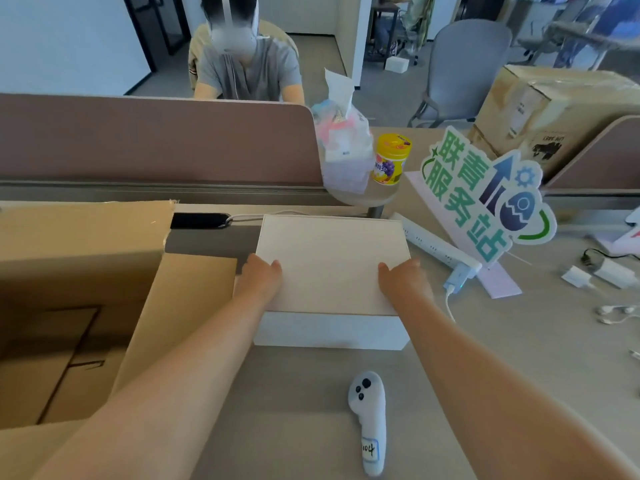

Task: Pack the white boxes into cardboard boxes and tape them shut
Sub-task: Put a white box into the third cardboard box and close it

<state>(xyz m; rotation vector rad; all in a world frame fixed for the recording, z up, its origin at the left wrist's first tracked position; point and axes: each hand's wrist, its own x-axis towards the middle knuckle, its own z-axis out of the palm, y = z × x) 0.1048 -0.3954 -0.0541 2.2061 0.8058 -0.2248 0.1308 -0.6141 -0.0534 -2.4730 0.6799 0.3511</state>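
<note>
Two hands, our left hand (261,277) and right hand (403,278), are gripping the white box (329,268) by its sides beside the open cardboard box (79,306) on the bench (294,393).

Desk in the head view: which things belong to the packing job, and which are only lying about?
Job: white box, held by left hand and right hand; open cardboard box.
Lying about: controller, power strip, yellow jar, sign, earphones.
</note>
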